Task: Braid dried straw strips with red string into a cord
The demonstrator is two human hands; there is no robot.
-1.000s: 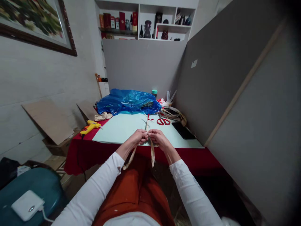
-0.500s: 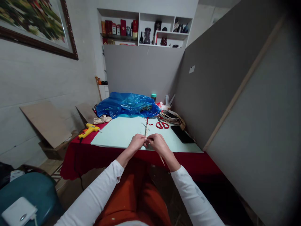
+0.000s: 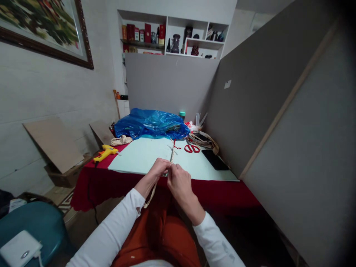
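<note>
A thin pale braid (image 3: 172, 156) runs from the middle of the mat toward me, with a bit of red cord (image 3: 174, 143) at its far end. My left hand (image 3: 158, 171) pinches its near end. Close against it, my right hand (image 3: 179, 180) is also closed on the braid, fingers bent and partly hidden. A loose cream strand (image 3: 150, 197) hangs below my left hand over the table edge. Red-handled scissors (image 3: 191, 148) lie on the mat to the right of the braid.
A pale green mat (image 3: 133, 159) covers the red tablecloth (image 3: 111, 187). A yellow glue gun (image 3: 105, 152) and woven sandal (image 3: 121, 140) lie left. Behind is a blue plastic bag (image 3: 150, 124); a black tablet (image 3: 214, 159) lies right, beside a grey partition (image 3: 250, 96).
My right hand has turned and come nearer, its back now facing up. The strand that hung by my right wrist is gone from there; one now hangs beneath my left hand.
</note>
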